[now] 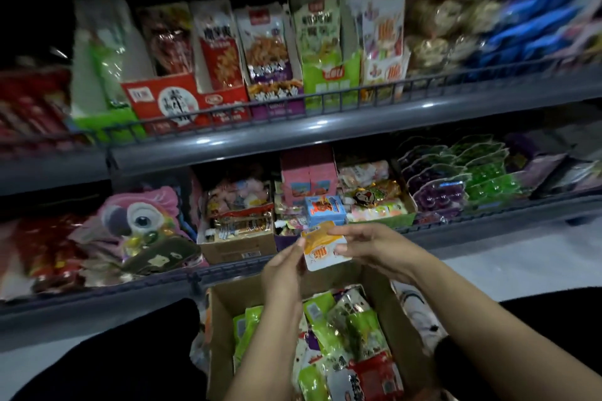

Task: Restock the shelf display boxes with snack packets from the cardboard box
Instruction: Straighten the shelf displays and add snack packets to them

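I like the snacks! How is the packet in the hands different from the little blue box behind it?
The orange-and-white packet is flat and soft; the blue box is blocky. The left hand and right hand hold the packet up over the cardboard box; the blue box sits on the lower shelf. Both are small.

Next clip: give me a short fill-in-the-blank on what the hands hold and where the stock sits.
1. Both hands hold one orange and ____ packet.
2. The cardboard box of packets sits ____ the hands.
3. The pink parrot-shaped pack lies on the ____ shelf.
4. The left hand pinches the packet's ____ edge.

Missing: white; below; lower; left
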A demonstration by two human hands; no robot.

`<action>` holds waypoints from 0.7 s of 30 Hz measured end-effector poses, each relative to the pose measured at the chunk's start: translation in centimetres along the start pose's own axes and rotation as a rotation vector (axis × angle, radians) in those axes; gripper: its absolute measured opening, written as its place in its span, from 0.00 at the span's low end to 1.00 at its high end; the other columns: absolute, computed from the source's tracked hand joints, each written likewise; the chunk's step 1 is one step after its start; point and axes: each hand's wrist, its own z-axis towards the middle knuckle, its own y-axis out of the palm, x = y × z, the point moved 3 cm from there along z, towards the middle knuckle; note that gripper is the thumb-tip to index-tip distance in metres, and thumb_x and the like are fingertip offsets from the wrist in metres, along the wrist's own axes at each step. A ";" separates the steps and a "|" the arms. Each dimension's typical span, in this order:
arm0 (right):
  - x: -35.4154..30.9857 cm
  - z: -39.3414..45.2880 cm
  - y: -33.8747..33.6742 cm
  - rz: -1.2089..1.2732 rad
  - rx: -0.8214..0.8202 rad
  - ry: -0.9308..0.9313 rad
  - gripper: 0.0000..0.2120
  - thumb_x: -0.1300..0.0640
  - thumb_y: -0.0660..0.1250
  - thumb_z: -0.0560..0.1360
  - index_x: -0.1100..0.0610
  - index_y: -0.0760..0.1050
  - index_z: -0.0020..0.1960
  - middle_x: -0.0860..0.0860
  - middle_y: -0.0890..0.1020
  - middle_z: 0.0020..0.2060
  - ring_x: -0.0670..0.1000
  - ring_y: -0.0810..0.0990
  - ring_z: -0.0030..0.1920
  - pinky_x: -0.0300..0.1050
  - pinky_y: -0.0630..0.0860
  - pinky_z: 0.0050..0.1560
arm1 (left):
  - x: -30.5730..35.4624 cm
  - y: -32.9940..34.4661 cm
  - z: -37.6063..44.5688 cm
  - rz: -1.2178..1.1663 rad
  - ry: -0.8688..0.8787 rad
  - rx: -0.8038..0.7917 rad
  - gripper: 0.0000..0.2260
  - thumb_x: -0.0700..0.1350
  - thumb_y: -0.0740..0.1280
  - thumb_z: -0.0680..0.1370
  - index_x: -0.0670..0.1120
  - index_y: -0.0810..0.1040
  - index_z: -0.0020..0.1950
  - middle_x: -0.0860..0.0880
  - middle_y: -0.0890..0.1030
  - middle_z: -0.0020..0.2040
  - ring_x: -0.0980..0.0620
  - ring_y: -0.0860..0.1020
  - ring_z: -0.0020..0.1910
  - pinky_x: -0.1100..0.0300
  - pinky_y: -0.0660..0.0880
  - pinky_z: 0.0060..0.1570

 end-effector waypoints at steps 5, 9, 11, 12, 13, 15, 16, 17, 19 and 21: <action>-5.8 -2.4 0.6 0.085 -0.117 -0.083 0.23 0.71 0.65 0.71 0.65 0.70 0.65 0.63 0.78 0.59 0.53 0.80 0.54 0.38 0.79 0.50 | 6.3 2.0 -4.2 0.138 0.317 -0.167 0.26 0.58 0.71 0.64 0.41 0.82 0.54 0.46 0.84 0.51 0.50 0.81 0.52 0.54 0.74 0.58; -9.4 -3.5 0.5 0.071 -0.151 -0.159 0.25 0.68 0.66 0.68 0.67 0.70 0.65 0.62 0.79 0.58 0.54 0.80 0.55 0.41 0.78 0.55 | 10.2 3.0 -5.8 0.353 0.469 -0.327 0.33 0.67 0.71 0.63 0.47 0.80 0.60 0.51 0.81 0.59 0.53 0.77 0.60 0.53 0.70 0.64; -10.7 -3.9 0.5 0.020 -0.133 -0.211 0.22 0.66 0.66 0.70 0.67 0.72 0.63 0.62 0.80 0.55 0.53 0.81 0.52 0.40 0.79 0.52 | 11.8 3.7 -6.6 0.438 0.505 -0.397 0.30 0.67 0.71 0.64 0.50 0.81 0.58 0.52 0.81 0.59 0.54 0.77 0.61 0.55 0.70 0.63; -11.2 -4.0 0.5 -0.001 -0.111 -0.241 0.20 0.63 0.66 0.70 0.66 0.73 0.62 0.61 0.82 0.51 0.52 0.83 0.49 0.39 0.80 0.49 | 12.5 3.9 -6.8 0.473 0.519 -0.424 0.27 0.65 0.71 0.64 0.51 0.81 0.57 0.53 0.81 0.58 0.54 0.77 0.60 0.57 0.71 0.60; -11.7 -4.1 0.5 -0.027 -0.084 -0.276 0.19 0.59 0.67 0.70 0.64 0.75 0.59 0.58 0.84 0.45 0.50 0.84 0.45 0.39 0.80 0.46 | 13.2 4.3 -7.2 0.503 0.525 -0.453 0.25 0.63 0.70 0.64 0.52 0.81 0.57 0.53 0.82 0.57 0.55 0.78 0.58 0.61 0.73 0.57; -12.5 -4.3 0.3 -0.088 -0.010 -0.341 0.17 0.51 0.67 0.67 0.60 0.79 0.51 0.52 0.84 0.35 0.47 0.82 0.37 0.38 0.79 0.40 | 14.4 5.2 -7.8 0.586 0.553 -0.474 0.20 0.57 0.70 0.66 0.53 0.81 0.56 0.55 0.82 0.55 0.58 0.80 0.54 0.68 0.75 0.48; -12.8 -4.3 0.2 -0.112 0.036 -0.366 0.17 0.47 0.67 0.66 0.59 0.79 0.46 0.52 0.83 0.33 0.47 0.82 0.35 0.38 0.79 0.39 | 15.0 5.7 -7.9 0.643 0.584 -0.458 0.16 0.54 0.70 0.68 0.53 0.81 0.55 0.56 0.83 0.52 0.60 0.80 0.51 0.70 0.75 0.43; -13.2 -4.1 0.0 -0.140 0.084 -0.384 0.19 0.43 0.66 0.65 0.59 0.79 0.42 0.54 0.82 0.33 0.48 0.81 0.34 0.39 0.78 0.38 | 15.6 6.3 -8.0 0.692 0.614 -0.430 0.12 0.51 0.71 0.70 0.53 0.82 0.53 0.56 0.84 0.49 0.62 0.81 0.47 0.71 0.75 0.39; -13.9 -3.9 -0.3 -0.226 0.185 -0.397 0.24 0.37 0.65 0.64 0.60 0.78 0.35 0.56 0.82 0.32 0.48 0.80 0.31 0.39 0.77 0.37 | 16.6 7.6 -7.9 0.738 0.660 -0.355 0.06 0.46 0.71 0.72 0.52 0.83 0.49 0.56 0.84 0.43 0.61 0.81 0.40 0.67 0.76 0.34; -14.7 -3.6 -0.7 -0.247 0.269 -0.407 0.26 0.37 0.63 0.68 0.62 0.76 0.32 0.56 0.81 0.30 0.45 0.79 0.27 0.34 0.74 0.30 | 17.5 8.9 -7.5 0.767 0.687 -0.295 0.03 0.47 0.72 0.73 0.49 0.83 0.43 0.52 0.85 0.39 0.56 0.81 0.38 0.60 0.77 0.37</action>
